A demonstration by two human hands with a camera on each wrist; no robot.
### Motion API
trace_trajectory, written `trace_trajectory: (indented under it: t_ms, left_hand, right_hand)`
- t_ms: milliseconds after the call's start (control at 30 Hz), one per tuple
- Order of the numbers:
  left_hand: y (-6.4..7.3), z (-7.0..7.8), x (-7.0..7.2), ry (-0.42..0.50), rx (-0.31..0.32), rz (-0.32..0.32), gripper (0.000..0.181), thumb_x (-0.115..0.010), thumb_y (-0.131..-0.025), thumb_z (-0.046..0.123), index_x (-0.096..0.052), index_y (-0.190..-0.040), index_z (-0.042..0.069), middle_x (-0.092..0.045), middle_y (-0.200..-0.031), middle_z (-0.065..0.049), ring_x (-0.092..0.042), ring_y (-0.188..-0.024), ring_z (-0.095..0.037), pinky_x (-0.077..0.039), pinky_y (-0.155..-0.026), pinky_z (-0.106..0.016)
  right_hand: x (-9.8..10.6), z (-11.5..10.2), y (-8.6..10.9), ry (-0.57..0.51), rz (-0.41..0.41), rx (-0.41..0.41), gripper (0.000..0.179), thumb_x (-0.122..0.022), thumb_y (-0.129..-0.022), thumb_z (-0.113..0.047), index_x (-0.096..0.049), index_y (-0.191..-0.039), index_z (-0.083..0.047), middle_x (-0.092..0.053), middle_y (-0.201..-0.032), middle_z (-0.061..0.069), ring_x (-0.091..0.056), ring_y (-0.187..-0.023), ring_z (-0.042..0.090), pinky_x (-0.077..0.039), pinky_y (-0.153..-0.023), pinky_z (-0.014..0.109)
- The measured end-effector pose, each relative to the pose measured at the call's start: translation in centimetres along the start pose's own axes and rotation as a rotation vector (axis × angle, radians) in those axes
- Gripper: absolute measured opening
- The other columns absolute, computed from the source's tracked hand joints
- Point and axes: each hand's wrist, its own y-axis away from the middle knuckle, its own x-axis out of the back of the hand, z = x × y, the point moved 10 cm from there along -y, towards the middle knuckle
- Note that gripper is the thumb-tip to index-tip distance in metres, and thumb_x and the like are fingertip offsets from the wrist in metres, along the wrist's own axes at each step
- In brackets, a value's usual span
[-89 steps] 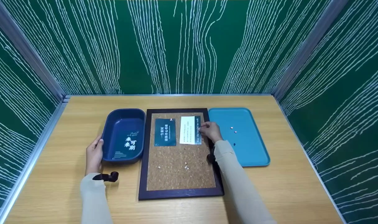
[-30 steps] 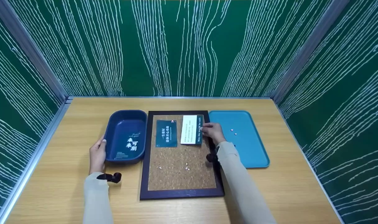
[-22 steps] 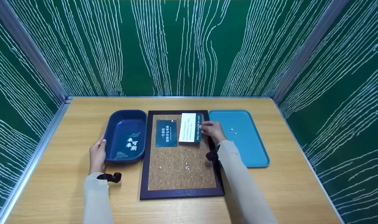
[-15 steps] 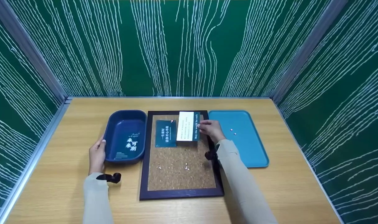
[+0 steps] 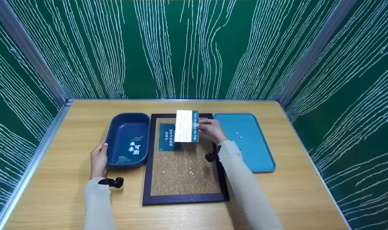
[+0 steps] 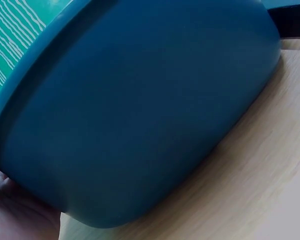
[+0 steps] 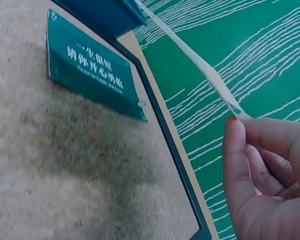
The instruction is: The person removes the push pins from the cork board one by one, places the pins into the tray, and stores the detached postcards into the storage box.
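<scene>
My right hand (image 5: 212, 130) pinches the right edge of a white card with a green strip (image 5: 185, 126) between thumb and fingertips. The right wrist view shows this card (image 7: 202, 67) nearly edge-on, raised above the corkboard (image 5: 174, 182). In the head view it overlaps a green card (image 5: 165, 137) lying on the board, which has a small clear pin at its upper corner. My left hand (image 5: 98, 159) holds the left side of a dark blue plastic bin (image 5: 126, 165), thumb at the rim. The bin's outer wall (image 6: 140, 110) fills the left wrist view. Another green card (image 5: 130, 156) lies inside the bin.
Several small clear pushpins (image 5: 191, 172) are on the lower corkboard. A turquoise tray (image 5: 261, 143) sits right of the board, with small pins (image 5: 236, 133) on it. Green walls with white lines (image 5: 194, 48) enclose the wooden table (image 5: 308, 191) at the back and sides.
My right hand has lifted the white-and-green card off the board and carried it left, so it covers part of the other card in the head view. The left hand stays at the bin.
</scene>
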Motion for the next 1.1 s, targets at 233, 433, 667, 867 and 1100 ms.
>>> trace_trajectory:
  t_ms: [233,433,667,867,1100]
  left_hand:
    - [-0.1,-0.1,0.0,0.029,0.018,-0.004,0.047,-0.036,-0.105,0.03,-0.033,-0.15,0.017,-0.023,-0.159,0.001,-0.016,-0.148,-0.013,-0.018,-0.121,-0.031]
    - [-0.1,-0.2,0.0,0.048,0.022,-0.005,0.047,-0.036,-0.105,0.028,-0.032,-0.15,0.015,-0.023,-0.159,0.001,-0.015,-0.148,-0.013,-0.018,-0.121,-0.031]
    - [0.0,-0.2,-0.1,0.032,0.027,-0.006,0.048,-0.035,-0.105,0.031,-0.032,-0.15,0.015,-0.023,-0.159,0.0,-0.015,-0.149,-0.013,-0.018,-0.121,-0.031]
    - [0.0,-0.2,-0.2,0.047,0.03,-0.01,0.047,-0.035,-0.105,0.03,-0.032,-0.15,0.016,-0.021,-0.16,0.001,-0.015,-0.148,-0.013,-0.018,-0.121,-0.031]
    - [0.0,-0.3,-0.1,0.017,0.042,-0.013,0.049,-0.035,-0.105,0.032,-0.03,-0.151,0.015,-0.02,-0.16,0.0,-0.012,-0.149,-0.014,-0.015,-0.122,-0.032]
  right_hand:
    - [-1.4,-1.0,0.4,-0.008,-0.03,0.014,0.021,-0.07,-0.088,-0.012,-0.072,-0.109,-0.01,-0.068,-0.113,0.011,-0.069,-0.095,0.021,-0.055,-0.093,0.039]
    - [-2.8,-1.5,0.8,-0.02,-0.057,0.016,0.02,-0.069,-0.088,-0.012,-0.072,-0.107,-0.01,-0.07,-0.11,0.009,-0.07,-0.094,0.019,-0.058,-0.084,0.031]
    - [-4.4,-2.0,1.1,-0.027,-0.069,0.011,0.02,-0.07,-0.088,-0.012,-0.071,-0.107,-0.01,-0.069,-0.109,0.01,-0.07,-0.094,0.019,-0.056,-0.089,0.033]
    - [-5.8,-2.3,1.5,-0.063,-0.093,0.024,0.019,-0.07,-0.087,-0.011,-0.071,-0.106,-0.009,-0.069,-0.109,0.011,-0.071,-0.092,0.019,-0.056,-0.088,0.033]
    - [-8.2,-2.3,1.4,-0.083,-0.122,0.028,0.017,-0.068,-0.088,-0.007,-0.071,-0.105,-0.007,-0.069,-0.106,0.011,-0.07,-0.088,0.018,-0.057,-0.086,0.032]
